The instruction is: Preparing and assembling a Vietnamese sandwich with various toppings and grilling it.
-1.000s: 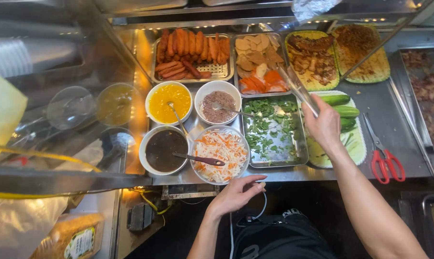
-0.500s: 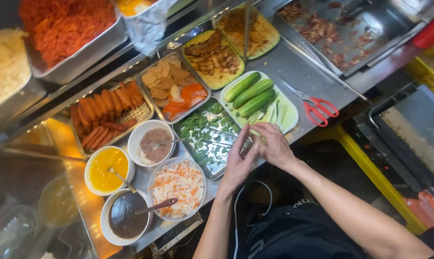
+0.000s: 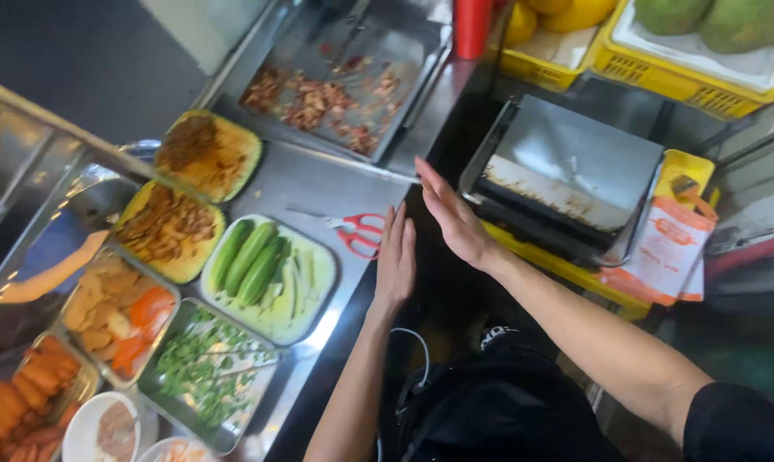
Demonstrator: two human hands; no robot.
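Steel counter [image 3: 318, 184] filling the left, loaded with food trays; dark flat grill [image 3: 566, 171] far right. Green tray of cucumbers [image 3: 323, 282] near the counter's right edge. Right hand [image 3: 455, 218] flat and empty, fingers together, raised between counter and grill. Left hand [image 3: 396, 257] likewise flat, empty, just right of red-handled scissors [image 3: 357, 233] lying on bare steel. Seemingly between grips; taking the scissors would need only a short leftward reach.

A steel counter [image 3: 318, 184] carries red-handled scissors [image 3: 357, 233], a cucumber tray [image 3: 271, 274] and a chopped-greens tray [image 3: 203, 372].
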